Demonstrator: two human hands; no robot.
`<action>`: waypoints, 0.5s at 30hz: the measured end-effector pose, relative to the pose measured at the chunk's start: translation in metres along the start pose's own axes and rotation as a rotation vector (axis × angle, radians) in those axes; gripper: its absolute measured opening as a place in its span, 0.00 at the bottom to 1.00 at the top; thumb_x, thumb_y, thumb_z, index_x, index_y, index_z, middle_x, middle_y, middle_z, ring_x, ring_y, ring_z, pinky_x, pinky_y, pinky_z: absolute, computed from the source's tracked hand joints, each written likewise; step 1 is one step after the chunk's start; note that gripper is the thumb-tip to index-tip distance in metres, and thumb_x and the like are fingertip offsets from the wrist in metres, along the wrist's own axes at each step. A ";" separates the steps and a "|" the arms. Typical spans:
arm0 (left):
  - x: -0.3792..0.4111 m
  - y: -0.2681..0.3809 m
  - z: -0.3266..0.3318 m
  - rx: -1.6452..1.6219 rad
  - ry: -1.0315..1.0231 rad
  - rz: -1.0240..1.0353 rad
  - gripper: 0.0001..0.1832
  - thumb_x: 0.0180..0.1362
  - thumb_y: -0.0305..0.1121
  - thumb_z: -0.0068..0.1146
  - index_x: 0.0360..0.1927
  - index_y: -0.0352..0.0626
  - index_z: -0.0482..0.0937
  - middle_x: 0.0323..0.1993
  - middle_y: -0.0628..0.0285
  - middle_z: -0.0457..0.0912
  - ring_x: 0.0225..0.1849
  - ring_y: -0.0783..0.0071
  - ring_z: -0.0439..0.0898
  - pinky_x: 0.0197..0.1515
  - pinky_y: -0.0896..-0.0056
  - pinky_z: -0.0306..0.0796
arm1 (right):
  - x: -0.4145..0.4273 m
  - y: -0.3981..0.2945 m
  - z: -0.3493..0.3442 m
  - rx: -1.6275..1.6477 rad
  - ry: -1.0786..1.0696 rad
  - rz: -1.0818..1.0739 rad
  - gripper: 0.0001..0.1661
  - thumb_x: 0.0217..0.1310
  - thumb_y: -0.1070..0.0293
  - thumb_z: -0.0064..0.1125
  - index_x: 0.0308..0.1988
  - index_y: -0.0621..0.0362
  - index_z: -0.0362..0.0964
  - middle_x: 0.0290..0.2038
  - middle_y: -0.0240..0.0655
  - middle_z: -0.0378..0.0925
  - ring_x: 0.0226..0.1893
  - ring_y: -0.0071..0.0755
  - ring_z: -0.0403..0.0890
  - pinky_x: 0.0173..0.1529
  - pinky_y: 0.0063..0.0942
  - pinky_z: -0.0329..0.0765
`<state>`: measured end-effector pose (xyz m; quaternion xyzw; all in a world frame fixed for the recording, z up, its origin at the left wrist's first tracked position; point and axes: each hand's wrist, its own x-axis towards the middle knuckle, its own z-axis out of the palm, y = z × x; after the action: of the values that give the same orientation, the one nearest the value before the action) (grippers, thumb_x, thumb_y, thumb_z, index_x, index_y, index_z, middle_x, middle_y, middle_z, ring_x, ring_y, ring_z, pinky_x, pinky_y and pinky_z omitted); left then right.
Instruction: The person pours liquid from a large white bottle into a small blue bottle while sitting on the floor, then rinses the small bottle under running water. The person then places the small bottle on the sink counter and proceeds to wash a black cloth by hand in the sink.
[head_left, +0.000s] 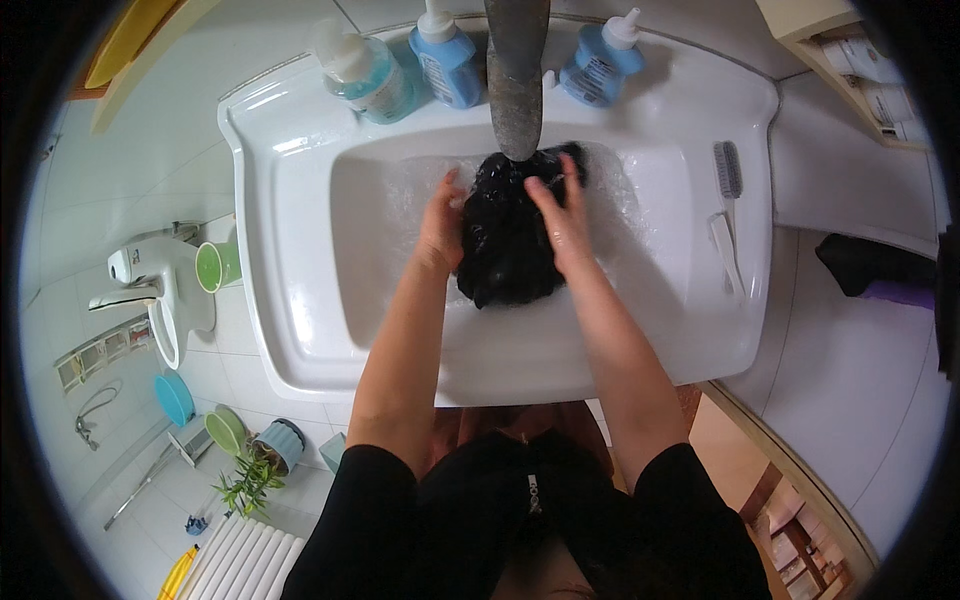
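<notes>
A wet black cloth (510, 240) lies bunched in the basin of a white sink (289, 225), beneath the metal faucet (516, 97). Water ripples on both sides of the cloth. My left hand (444, 221) is at the cloth's left edge, its fingers partly hidden and blurred; whether it grips the fabric cannot be told. On the upper right of the cloth rests my right hand (559, 214), with thumb and fingers spread apart; whether any fabric is pinched is unclear.
Along the sink's back rim stand a pump bottle (375, 86) and two blue bottles (446, 64) (602, 64) with white tops. A grey-bristled brush (727, 171) and a white-handled item (725, 251) lie on the right rim. A green cup (217, 266) is left of the sink.
</notes>
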<state>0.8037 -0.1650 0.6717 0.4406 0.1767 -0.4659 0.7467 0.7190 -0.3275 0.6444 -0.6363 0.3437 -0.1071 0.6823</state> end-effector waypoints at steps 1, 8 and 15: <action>-0.003 0.006 0.005 -0.348 -0.044 -0.137 0.31 0.61 0.48 0.55 0.68 0.54 0.67 0.62 0.55 0.74 0.62 0.53 0.73 0.65 0.52 0.65 | -0.020 -0.029 0.019 0.030 -0.132 -0.015 0.51 0.54 0.51 0.72 0.70 0.58 0.56 0.65 0.54 0.65 0.68 0.48 0.64 0.69 0.37 0.61; 0.006 -0.044 -0.006 -0.235 0.071 0.302 0.22 0.66 0.53 0.51 0.47 0.46 0.81 0.41 0.59 0.83 0.41 0.65 0.79 0.46 0.65 0.74 | -0.126 -0.071 0.067 -0.523 -0.288 -0.381 0.28 0.56 0.61 0.67 0.54 0.61 0.70 0.50 0.53 0.74 0.51 0.59 0.77 0.52 0.45 0.77; -0.031 -0.050 0.021 -0.405 0.339 0.128 0.18 0.68 0.46 0.47 0.48 0.44 0.78 0.44 0.60 0.81 0.50 0.66 0.77 0.56 0.64 0.70 | -0.070 -0.068 0.050 -0.889 -0.222 -0.423 0.12 0.64 0.57 0.56 0.40 0.53 0.72 0.46 0.47 0.73 0.34 0.57 0.81 0.35 0.50 0.78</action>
<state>0.7424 -0.1745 0.6802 0.3643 0.3607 -0.2925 0.8072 0.7176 -0.2583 0.7298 -0.9286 0.1450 -0.0180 0.3411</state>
